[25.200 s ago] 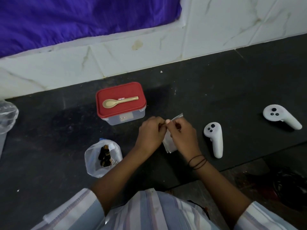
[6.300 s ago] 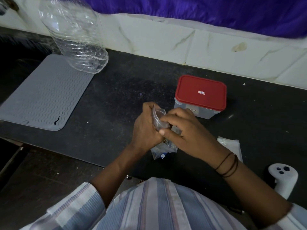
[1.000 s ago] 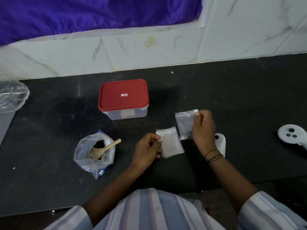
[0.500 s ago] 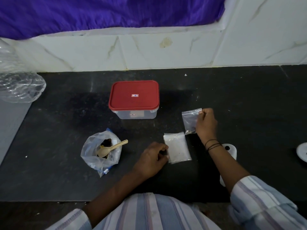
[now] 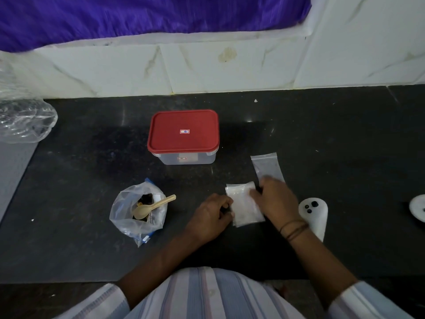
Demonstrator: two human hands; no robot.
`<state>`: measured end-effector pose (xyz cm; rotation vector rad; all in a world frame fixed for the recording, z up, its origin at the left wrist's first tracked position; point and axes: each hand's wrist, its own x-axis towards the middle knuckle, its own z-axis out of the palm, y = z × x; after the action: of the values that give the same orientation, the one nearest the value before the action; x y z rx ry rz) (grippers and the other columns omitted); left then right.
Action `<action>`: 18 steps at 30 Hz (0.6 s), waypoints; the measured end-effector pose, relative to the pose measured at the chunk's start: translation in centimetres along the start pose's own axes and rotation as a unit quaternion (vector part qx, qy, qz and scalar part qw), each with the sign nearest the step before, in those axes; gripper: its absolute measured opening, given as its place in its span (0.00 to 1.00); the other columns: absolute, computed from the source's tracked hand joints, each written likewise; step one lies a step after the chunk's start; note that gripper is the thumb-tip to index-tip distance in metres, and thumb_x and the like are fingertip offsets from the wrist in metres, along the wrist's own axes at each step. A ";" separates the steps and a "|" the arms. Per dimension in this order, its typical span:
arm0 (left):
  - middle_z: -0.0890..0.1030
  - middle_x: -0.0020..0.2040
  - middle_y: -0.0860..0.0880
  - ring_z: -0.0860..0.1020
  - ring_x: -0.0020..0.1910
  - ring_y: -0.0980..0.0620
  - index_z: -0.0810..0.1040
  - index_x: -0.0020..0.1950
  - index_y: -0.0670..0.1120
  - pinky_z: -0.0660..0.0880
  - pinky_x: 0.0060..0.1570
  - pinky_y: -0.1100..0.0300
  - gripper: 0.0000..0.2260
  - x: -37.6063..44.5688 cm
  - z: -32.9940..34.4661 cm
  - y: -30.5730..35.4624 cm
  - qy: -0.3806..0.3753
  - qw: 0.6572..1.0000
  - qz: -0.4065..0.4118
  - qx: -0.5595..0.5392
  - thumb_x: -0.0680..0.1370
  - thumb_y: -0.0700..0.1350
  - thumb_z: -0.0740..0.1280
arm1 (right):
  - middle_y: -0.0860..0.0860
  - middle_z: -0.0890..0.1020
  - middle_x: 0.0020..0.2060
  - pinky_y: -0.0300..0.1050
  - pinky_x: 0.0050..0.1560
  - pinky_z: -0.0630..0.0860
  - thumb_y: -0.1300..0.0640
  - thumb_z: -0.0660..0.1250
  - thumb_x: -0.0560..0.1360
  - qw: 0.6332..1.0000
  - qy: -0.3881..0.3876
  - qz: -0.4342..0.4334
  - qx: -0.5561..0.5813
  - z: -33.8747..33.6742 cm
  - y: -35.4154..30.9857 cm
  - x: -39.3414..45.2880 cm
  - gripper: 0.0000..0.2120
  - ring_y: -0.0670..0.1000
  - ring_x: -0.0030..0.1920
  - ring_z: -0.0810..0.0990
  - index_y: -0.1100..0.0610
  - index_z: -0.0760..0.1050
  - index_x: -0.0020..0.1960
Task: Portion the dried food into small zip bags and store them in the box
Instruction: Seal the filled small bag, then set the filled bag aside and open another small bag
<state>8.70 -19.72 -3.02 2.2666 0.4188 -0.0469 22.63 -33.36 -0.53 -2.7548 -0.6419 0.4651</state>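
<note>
**Both hands at the stack of small zip bags**

On the dark counter (image 5: pixel 322 134) the left hand (image 5: pixel 210 216) sits with fingers curled at the left edge of a stack of small zip bags (image 5: pixel 245 207); whether it pinches the edge I cannot tell. The right hand (image 5: pixel 273 199), blurred, lies over the stack's upper right corner, its grip unclear. One single zip bag (image 5: pixel 266 166) lies flat just beyond that hand. The box (image 5: pixel 184 137) with its red lid on stands farther back. To the left, the open bag of dried food (image 5: pixel 138 212) holds a wooden spoon (image 5: pixel 153 204). A white controller (image 5: pixel 314 214) rests right of the wrist
</note>
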 end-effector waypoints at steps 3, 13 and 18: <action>0.76 0.58 0.50 0.77 0.52 0.55 0.78 0.65 0.47 0.75 0.55 0.61 0.14 0.1 0.0 -0.1 -0.016 1.000 -0.005 0.009 0.79 0.45 0.70 | 0.48 0.77 0.42 0.42 0.42 0.68 0.49 0.68 0.77 0.998 -0.006 0.007 0.057 1.1 0.0 -1.9 0.08 0.53 0.47 0.80 0.52 0.72 0.45; 0.76 0.57 0.50 0.77 0.50 0.57 0.77 0.65 0.49 0.74 0.50 0.69 0.15 0.2 -0.7 -0.1 -0.047 0.998 -0.020 -0.022 0.78 0.46 0.70 | 0.49 0.79 0.40 0.47 0.42 0.76 0.56 0.66 0.79 0.986 0.109 -0.004 0.123 1.4 -0.2 -3.0 0.07 0.51 0.43 0.79 0.54 0.73 0.42; 0.80 0.52 0.54 0.80 0.48 0.59 0.76 0.63 0.52 0.81 0.51 0.54 0.13 -0.2 -2.2 1.2 0.060 0.975 -0.070 -0.203 0.80 0.50 0.69 | 0.44 0.79 0.38 0.30 0.40 0.70 0.61 0.65 0.79 0.957 0.078 -0.072 0.269 -0.8 -1.7 -4.4 0.05 0.39 0.39 0.77 0.53 0.76 0.45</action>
<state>8.65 -18.89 -0.59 1.8394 0.5940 0.0958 18.55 -34.12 1.87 -2.1868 -0.5696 0.3248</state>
